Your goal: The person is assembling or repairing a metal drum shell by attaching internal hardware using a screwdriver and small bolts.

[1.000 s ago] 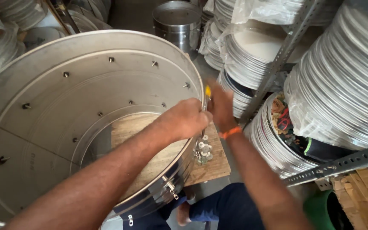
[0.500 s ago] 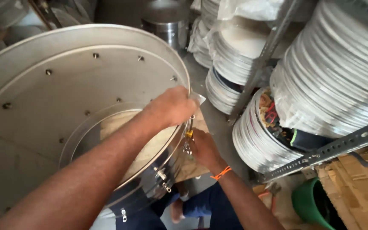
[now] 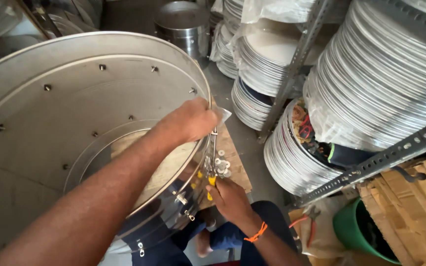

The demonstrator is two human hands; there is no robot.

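On the steel drum's rim [image 3: 205, 88], the left hand [image 3: 193, 118] is clamped, while yellow-handled pliers [image 3: 211, 170] are gripped by the right hand [image 3: 228, 197].

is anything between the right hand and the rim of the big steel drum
Only the tool it holds. The right hand grips a yellow-handled tool whose metal shaft rises beside the drum's rim, where the left hand rests. Loose washers lie on the wooden board behind, off that line.
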